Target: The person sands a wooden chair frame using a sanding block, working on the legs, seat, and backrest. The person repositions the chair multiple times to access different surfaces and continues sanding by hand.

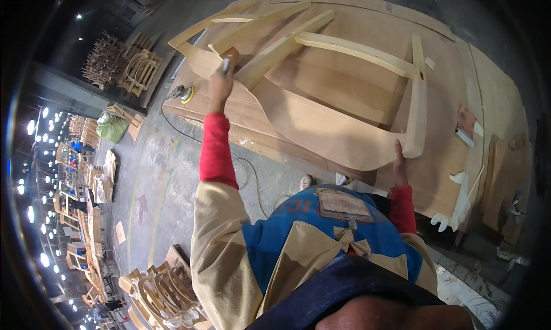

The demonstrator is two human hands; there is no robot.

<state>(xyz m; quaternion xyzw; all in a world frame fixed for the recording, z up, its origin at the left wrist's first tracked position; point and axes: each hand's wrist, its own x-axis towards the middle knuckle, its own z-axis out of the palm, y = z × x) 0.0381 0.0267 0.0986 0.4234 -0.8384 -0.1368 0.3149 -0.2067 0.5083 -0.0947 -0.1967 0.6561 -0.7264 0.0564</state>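
Note:
A pale wooden chair frame (pixel 327 123) with a wavy curved panel lies on a wood-topped workbench (pixel 447 175). At its left end my left hand (pixel 220 88) is closed round a small brown block (pixel 231 55), which looks like a sanding block. The block is against the frame near a slanted rail, and motion blurs it somewhat. My right hand (pixel 399 165) grips the frame's near right corner, one finger laid up along the wood. Its other fingers are mostly hidden.
An orbital sander (pixel 185 93) with a yellow pad lies at the bench's left edge, its hose trailing to the floor. A reddish-brown block (pixel 466 120) and white gloves (pixel 456 206) lie to the right. Stacked curved wooden parts (pixel 163 295) stand at lower left.

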